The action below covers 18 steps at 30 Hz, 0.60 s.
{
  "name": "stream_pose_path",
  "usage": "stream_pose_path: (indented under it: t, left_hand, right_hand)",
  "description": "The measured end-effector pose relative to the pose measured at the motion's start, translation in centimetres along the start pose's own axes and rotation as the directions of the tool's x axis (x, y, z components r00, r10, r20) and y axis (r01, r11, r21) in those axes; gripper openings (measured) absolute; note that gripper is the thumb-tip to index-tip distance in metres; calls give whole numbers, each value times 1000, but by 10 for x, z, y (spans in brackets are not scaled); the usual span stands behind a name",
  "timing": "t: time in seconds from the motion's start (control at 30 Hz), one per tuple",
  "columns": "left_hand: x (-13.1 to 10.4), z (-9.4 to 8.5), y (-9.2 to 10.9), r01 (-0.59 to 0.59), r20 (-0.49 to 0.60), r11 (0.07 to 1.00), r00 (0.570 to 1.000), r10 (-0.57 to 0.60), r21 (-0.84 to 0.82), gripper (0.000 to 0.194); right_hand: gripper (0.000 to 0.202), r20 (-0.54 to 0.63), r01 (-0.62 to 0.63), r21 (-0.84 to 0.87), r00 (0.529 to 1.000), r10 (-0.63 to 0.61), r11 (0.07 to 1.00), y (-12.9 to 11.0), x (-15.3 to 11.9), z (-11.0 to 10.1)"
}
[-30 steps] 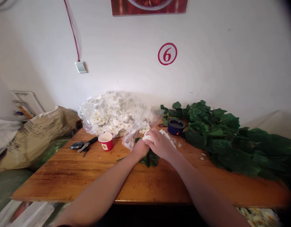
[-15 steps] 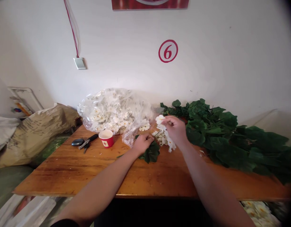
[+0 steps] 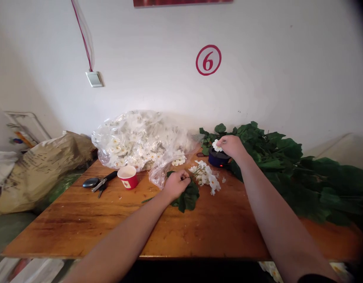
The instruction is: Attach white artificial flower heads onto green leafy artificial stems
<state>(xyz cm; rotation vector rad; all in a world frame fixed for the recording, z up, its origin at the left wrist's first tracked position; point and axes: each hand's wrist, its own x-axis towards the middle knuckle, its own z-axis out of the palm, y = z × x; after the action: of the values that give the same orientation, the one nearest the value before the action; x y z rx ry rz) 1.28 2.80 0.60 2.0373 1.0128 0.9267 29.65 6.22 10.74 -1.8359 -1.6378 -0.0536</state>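
Note:
My right hand [image 3: 233, 146] pinches a white artificial flower [image 3: 216, 146] over a round dark blue pot [image 3: 218, 158] that shows a small red light. My left hand [image 3: 177, 184] is closed on a green artificial leaf stem, whose leaves [image 3: 187, 198] spread beneath it on the table. The exact grip of the left fingers is partly hidden. Between the hands lies a small pile of white artificial flowers [image 3: 205, 175] with thin stems.
On the wooden table [image 3: 110, 224] stand a clear plastic bag [image 3: 140, 137] of white flowers and a red paper cup [image 3: 127, 177]. Keys with a black fob [image 3: 91, 182] lie at the left. A heap of green leaves [image 3: 287, 173] covers the right side.
My right hand has moved right and slightly back with the flower, from above the flower pile to the blue pot, which now shows. My left hand stays on the leaf stem.

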Motion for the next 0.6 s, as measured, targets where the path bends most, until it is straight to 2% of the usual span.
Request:
stream_pose_path:
  t: [0.13,0.23,0.4,0.6]
  left_hand:
    - [1,2,-3,-3,6,1000,1000,3,7,11]
    - [1,2,-5,-12,4,1000,1000,12,9,11]
    - [0,2,-4,-11,0,1000,1000,11,-3,11]
    - [0,3,-4,-3,3,1000,1000,3,15,12]
  right_hand:
    - [14,24,31,-91,999,-29,995,9,5,21]
    - [14,43,52,-151,998,-45,987,11,6,27]
    - [15,-21,45,-106,999,-48,993,12,5,20]
    - [16,-86,-80,19,993,82,997,8,4,12]
